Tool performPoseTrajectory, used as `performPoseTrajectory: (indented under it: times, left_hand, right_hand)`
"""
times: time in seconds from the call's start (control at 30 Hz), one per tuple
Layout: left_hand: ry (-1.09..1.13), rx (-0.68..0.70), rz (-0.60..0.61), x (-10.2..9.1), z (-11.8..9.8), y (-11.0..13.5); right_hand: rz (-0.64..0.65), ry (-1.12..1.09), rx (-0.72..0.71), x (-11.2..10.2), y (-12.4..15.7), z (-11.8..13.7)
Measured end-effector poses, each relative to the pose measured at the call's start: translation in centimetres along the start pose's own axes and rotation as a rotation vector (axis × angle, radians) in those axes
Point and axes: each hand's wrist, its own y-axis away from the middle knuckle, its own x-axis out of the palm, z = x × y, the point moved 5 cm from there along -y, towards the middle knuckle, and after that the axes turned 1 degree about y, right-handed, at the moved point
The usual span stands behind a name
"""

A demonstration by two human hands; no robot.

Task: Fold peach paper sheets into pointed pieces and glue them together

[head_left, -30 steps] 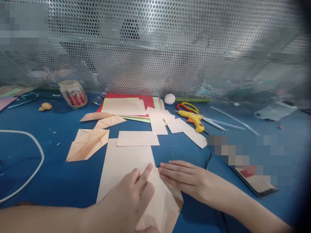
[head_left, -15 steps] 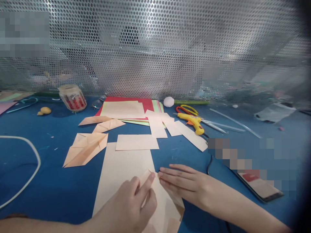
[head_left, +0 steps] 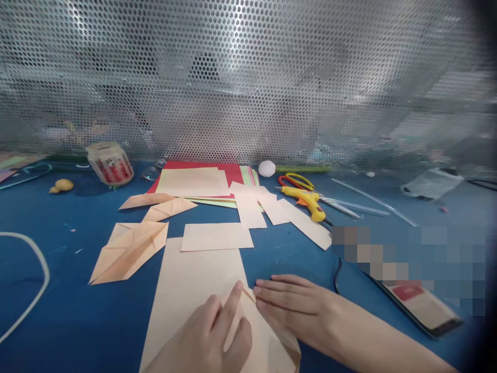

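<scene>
My left hand [head_left: 212,329] rests low over a long cream sheet [head_left: 194,269], its index finger stretched out and pressing a piece of cream paper [head_left: 267,342] that has a folded edge. The other fingers are curled, with the thumb apart. My right hand [head_left: 303,303] lies flat with fingers together and straight, along the right edge of that paper. Neither hand grips anything. A cream paper strip [head_left: 217,237] overlaps the sheet's far end. Left of it lie folded peach paper shapes [head_left: 134,251]. My left hand covers part of the paper.
Farther back are stacked coloured papers [head_left: 194,182], more cream strips [head_left: 305,223], a yellow glue gun [head_left: 305,199], scissors [head_left: 298,181] and a white ball [head_left: 266,168]. A glass jar [head_left: 111,165] stands at left, near a white cable [head_left: 44,264]. A phone [head_left: 423,308] lies right.
My left index fingertip has shifted slightly left, and a narrow folded edge of the paper now shows beside it. My right hand stays flat in place. The view has tilted up slightly.
</scene>
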Motion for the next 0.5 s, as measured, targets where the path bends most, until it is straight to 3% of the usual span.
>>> performPoseTrajectory:
  times: [0.13, 0.27, 0.5]
  left_hand:
    - [-0.037, -0.004, -0.102, 1.2, -0.8, 0.7]
    - [-0.046, -0.019, -0.104, 2.4, -1.1, 1.2]
    - [-0.025, -0.083, 0.064, 0.9, 0.0, 0.1]
  right_hand:
    - [-0.221, -0.204, 0.177, -0.3, -0.2, -0.5]
    - [-0.445, -0.339, 0.341, -0.1, -0.2, -1.1]
    - [-0.483, -0.368, 0.453, 1.1, -0.5, -1.5]
